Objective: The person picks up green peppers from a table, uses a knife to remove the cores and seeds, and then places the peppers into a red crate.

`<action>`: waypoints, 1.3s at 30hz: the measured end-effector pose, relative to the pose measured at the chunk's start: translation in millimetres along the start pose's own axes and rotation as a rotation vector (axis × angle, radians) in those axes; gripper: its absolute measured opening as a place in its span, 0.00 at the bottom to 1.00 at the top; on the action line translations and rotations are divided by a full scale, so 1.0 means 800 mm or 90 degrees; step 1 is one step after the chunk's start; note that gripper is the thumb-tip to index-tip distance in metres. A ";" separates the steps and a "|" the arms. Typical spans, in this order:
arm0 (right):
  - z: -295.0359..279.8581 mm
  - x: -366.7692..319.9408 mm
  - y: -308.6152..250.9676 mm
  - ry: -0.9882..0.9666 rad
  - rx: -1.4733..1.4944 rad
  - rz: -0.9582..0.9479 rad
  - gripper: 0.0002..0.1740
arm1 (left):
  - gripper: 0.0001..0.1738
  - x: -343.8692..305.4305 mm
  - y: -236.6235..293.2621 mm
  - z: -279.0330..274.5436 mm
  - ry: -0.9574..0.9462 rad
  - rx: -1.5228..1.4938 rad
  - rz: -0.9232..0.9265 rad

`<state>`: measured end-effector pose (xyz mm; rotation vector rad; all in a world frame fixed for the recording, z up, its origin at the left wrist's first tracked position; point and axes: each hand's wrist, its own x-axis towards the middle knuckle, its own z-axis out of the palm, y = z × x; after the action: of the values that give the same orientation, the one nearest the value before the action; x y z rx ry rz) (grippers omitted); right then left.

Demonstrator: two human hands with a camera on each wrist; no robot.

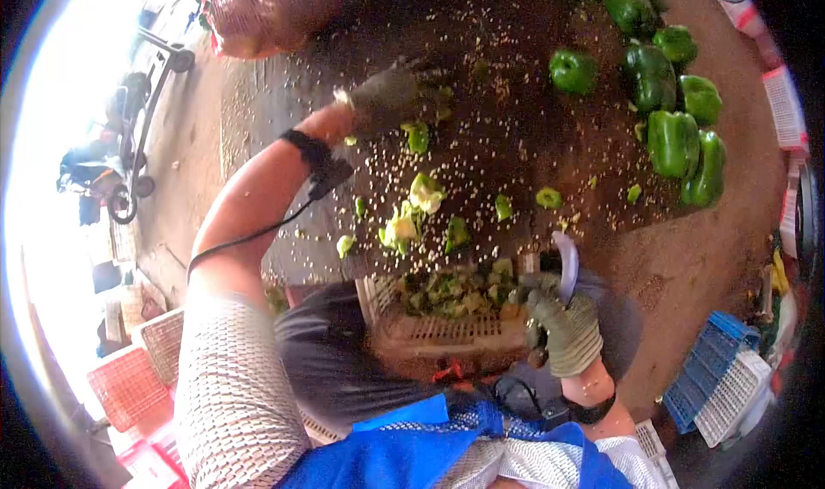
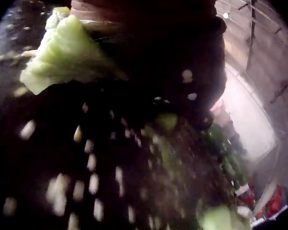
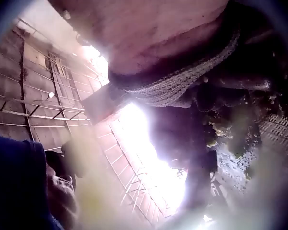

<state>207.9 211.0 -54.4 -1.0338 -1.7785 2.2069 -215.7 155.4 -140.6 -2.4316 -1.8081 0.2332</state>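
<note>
My gloved left hand (image 1: pixel 391 98) reaches across the dark tabletop (image 1: pixel 292 85), palm down among scattered pale seeds, its fingers blurred. Just below it lies a green pepper scrap (image 1: pixel 417 137); in the left wrist view a pale green pepper piece (image 2: pixel 62 55) shows beside the dark hand. The gloved right hand (image 1: pixel 567 330) grips a small curved knife (image 1: pixel 566 264) near the table's front edge, the pale blade pointing up and its handle hidden in the fist. Pepper cores (image 1: pixel 400 229) lie between the hands. Beneath the edge, a crate (image 1: pixel 374 300) holds many cut pepper bits.
Several whole green bell peppers (image 1: pixel 673 143) line the table's right side, with one pepper (image 1: pixel 572 71) set apart. A full mesh sack (image 1: pixel 266 12) sits at the far left. Blue (image 1: pixel 709 369) and white baskets (image 1: pixel 735 399) stand on the floor at right, a red crate (image 1: pixel 129 386) at left.
</note>
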 end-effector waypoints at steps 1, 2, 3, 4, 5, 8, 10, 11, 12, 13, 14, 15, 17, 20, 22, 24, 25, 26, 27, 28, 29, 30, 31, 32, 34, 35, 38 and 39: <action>-0.001 -0.005 -0.003 0.001 0.008 0.032 0.30 | 0.26 -0.011 0.035 -0.026 0.009 -0.116 -0.006; -0.002 -0.009 -0.006 0.003 0.015 0.064 0.27 | 0.27 -0.025 0.061 -0.019 0.003 -0.102 0.007; -0.005 -0.015 -0.023 -0.023 -0.020 0.158 0.24 | 0.27 -0.036 0.090 -0.022 0.023 -0.108 -0.012; -0.007 -0.020 -0.034 -0.048 -0.055 0.250 0.21 | 0.27 -0.047 0.121 -0.028 0.045 -0.112 -0.030; -0.002 -0.024 -0.037 -0.043 -0.041 0.237 0.18 | 0.27 -0.055 0.148 -0.036 0.068 -0.112 -0.047; 0.012 -0.027 -0.021 -0.045 0.003 0.143 0.14 | 0.26 -0.066 0.225 -0.041 0.055 -0.262 -0.157; 0.015 -0.025 -0.013 -0.036 0.042 0.106 0.14 | 0.27 -0.080 0.252 -0.071 0.119 -0.563 -0.228; 0.015 -0.024 -0.011 -0.039 0.059 0.094 0.14 | 0.28 -0.095 0.251 -0.079 0.174 -0.528 -0.311; 0.013 -0.027 -0.008 -0.008 0.039 0.050 0.13 | 0.28 -0.120 0.244 -0.082 0.221 -0.495 -0.395; 0.009 -0.028 -0.006 0.014 0.048 0.039 0.14 | 0.29 -0.151 0.233 -0.084 0.266 -0.461 -0.481; 0.007 -0.032 -0.007 0.044 0.055 0.070 0.14 | 0.29 -0.185 0.217 -0.085 0.313 -0.419 -0.567; 0.004 -0.031 -0.010 0.074 0.063 0.095 0.15 | 0.30 -0.217 0.199 -0.087 0.363 -0.369 -0.649; 0.001 -0.038 -0.008 0.078 0.139 0.104 0.14 | 0.31 -0.290 0.195 -0.002 0.318 -0.427 -0.765; 0.005 -0.026 0.000 0.068 0.095 0.105 0.12 | 0.32 -0.262 0.200 0.016 0.196 -0.309 -0.646; 0.007 -0.021 0.006 0.025 0.118 0.078 0.12 | 0.31 -0.185 0.214 0.003 0.207 -0.317 -0.556; 0.010 -0.020 0.006 0.016 0.124 0.075 0.12 | 0.32 -0.125 0.225 -0.022 0.220 -0.336 -0.459; 0.010 -0.020 0.006 0.015 0.130 0.071 0.12 | 0.33 -0.097 0.232 -0.034 0.227 -0.358 -0.403; 0.007 -0.018 0.012 0.020 0.132 0.053 0.12 | 0.34 -0.067 0.241 -0.040 0.198 -0.365 -0.364; 0.003 -0.017 0.011 0.035 0.129 0.057 0.12 | 0.34 -0.041 0.251 -0.040 0.170 -0.373 -0.321; 0.000 -0.019 0.009 0.052 0.124 0.063 0.12 | 0.34 -0.024 0.261 -0.037 0.168 -0.326 -0.241; -0.004 -0.023 0.008 0.064 0.117 0.068 0.12 | 0.34 -0.014 0.273 -0.036 0.149 -0.311 -0.184; -0.008 -0.026 0.012 0.101 0.143 0.057 0.12 | 0.34 -0.008 0.282 -0.033 0.130 -0.290 -0.128; -0.011 -0.032 0.008 0.102 0.167 0.052 0.12 | 0.34 -0.006 0.291 -0.050 0.108 -0.266 -0.073; -0.012 -0.038 0.002 0.101 0.194 0.046 0.11 | 0.32 -0.015 0.307 -0.069 0.085 -0.207 -0.037; -0.020 -0.038 0.000 0.104 0.235 0.059 0.12 | 0.27 -0.032 0.339 -0.073 0.089 -0.852 -0.090; -0.024 -0.039 -0.004 0.087 0.235 0.062 0.15 | 0.24 -0.038 0.334 -0.074 0.127 -0.783 -0.103; -0.022 -0.047 -0.020 0.043 0.242 0.058 0.28 | 0.19 -0.031 0.302 -0.113 0.272 -0.607 -0.173; -0.025 -0.045 -0.017 0.022 0.251 0.047 0.34 | 0.19 -0.015 0.282 -0.119 0.353 -0.566 -0.204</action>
<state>242.9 213.9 -27.9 -1.0477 -1.2326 2.4284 10.8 79.8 -85.5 -2.1672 -2.2148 -1.3818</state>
